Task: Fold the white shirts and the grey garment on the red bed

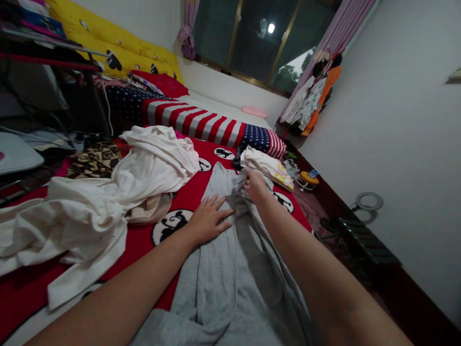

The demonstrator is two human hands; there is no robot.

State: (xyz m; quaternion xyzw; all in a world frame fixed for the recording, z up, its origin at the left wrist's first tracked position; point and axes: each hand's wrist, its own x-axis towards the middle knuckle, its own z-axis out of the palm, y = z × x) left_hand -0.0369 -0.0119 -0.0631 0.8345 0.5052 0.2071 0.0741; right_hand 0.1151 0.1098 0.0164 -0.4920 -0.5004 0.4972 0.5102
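Note:
A light grey garment (219, 278) lies stretched lengthwise before me on a red bedspread (196, 146) with black-and-white round prints. My left hand (210, 218) rests flat on the garment, fingers spread. With its fingers closed, my right hand (254, 185) grips a bunched part of the same garment and lifts it a little off the surface. Beyond my right hand sits a folded white cloth with yellow patches (268, 166). To the left, a heap of cream-white cloth (144, 163) is crumpled on the bedspread. The garment's near end runs out of view between my forearms.
A couch with a star-and-stripe cover (201, 122) stands under the window. Clothes (313, 101) hang by the curtain at right. On the floor are a yellow stool (309, 178), a dark slatted object (367, 240) and a ring light (369, 201). A cluttered desk (46, 60) is at left.

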